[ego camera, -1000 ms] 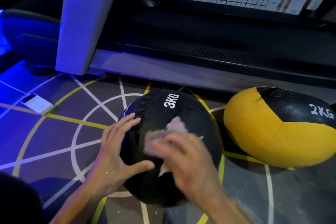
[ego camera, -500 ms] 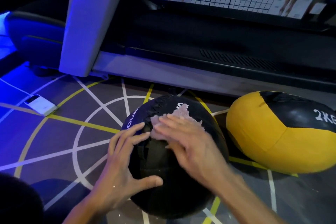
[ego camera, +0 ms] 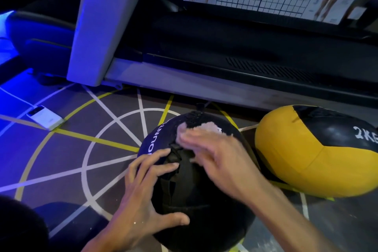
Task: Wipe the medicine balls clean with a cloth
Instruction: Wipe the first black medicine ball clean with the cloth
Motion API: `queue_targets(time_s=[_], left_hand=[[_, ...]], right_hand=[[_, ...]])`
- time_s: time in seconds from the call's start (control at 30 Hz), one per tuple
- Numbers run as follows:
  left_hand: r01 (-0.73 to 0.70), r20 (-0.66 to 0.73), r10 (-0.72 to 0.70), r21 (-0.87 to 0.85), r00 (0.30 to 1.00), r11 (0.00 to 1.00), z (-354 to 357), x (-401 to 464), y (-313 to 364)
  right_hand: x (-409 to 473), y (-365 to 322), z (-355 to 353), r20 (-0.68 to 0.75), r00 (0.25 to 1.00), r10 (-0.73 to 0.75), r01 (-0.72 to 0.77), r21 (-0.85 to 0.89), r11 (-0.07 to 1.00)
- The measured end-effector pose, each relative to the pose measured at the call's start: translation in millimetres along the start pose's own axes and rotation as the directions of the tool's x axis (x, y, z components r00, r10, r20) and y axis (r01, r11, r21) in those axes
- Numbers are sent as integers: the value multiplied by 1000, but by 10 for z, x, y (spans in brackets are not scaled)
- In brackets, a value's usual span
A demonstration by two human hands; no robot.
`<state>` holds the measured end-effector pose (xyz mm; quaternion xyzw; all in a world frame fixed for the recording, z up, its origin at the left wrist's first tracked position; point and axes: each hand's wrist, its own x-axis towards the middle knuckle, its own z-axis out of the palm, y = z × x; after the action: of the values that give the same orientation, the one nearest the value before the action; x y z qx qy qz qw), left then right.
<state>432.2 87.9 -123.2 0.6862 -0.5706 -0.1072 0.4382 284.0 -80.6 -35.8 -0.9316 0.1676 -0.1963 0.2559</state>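
Medicine balls on the marked gym floor (ego camera: 61, 159): black ball (ego camera: 196, 200) mid-wipe, steadied by left hand (ego camera: 147, 196) with fingers spread flat on its side, rubbed near the top with cloth (ego camera: 206, 127) pressed under straight fingers of right hand (ego camera: 216, 155). Yellow-and-black ball (ego camera: 306, 153) just beside, untouched, likely next. Readable: "2K" on the yellow one; partial "OUNT" on the black.
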Motion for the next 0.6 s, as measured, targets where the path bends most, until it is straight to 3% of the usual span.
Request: queue_targets(time_s=[0.1,0.17,0.23,0.33,0.37,0.43,0.53,0.6], left_hand=[[11,9,-11,1,1000,1000,-33,-10,-1],[4,14,-4,-1,1000,1000,-47,36,25],[15,22,-15,-10,1000,1000,-70,63,47],[40,20,-40,-10,999,999,-137,14,-1],[51,19,-51,-13,999,999,-167,-8,-24],[58,22,-58,-14,998,998,-226,-37,-86],[59,22,-60,9,998,998,-283,-111,-159],[31,25,-32,18,999,999,-282,-149,-144]], right_hand=[[-161,69,43,-35,999,-6,7,10,1000],[-72,263,-23,-111,990,87,-75,108,991],[103,644,-107,-111,953,282,-251,235,939],[149,1285,-102,-15,721,693,-613,452,648],[63,1374,-62,30,646,763,-687,457,564],[-123,1363,25,85,580,810,-722,513,464],[-61,1178,23,93,613,785,-652,621,435],[197,1016,-45,76,699,711,-599,605,524]])
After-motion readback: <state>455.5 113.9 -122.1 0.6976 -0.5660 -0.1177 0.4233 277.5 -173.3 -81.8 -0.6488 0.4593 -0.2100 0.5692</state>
